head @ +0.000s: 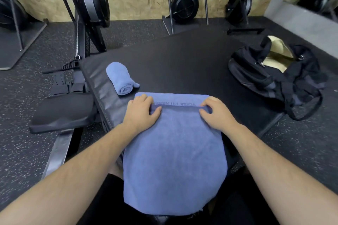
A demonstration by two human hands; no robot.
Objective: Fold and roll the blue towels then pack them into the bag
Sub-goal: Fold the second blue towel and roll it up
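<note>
Where far end doubles back, blue towel point(173, 151) shows lettering; rest smooth.

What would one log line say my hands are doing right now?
step: folding | left hand: grips flat towel fold | right hand: grips same fold | rolled towel: on mat | bag: open

Head-worn wide view, looking forward and down, close over hands point(182, 113)

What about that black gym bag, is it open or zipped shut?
Open. The black gym bag gapes at the top, showing its tan lining inside.
</note>
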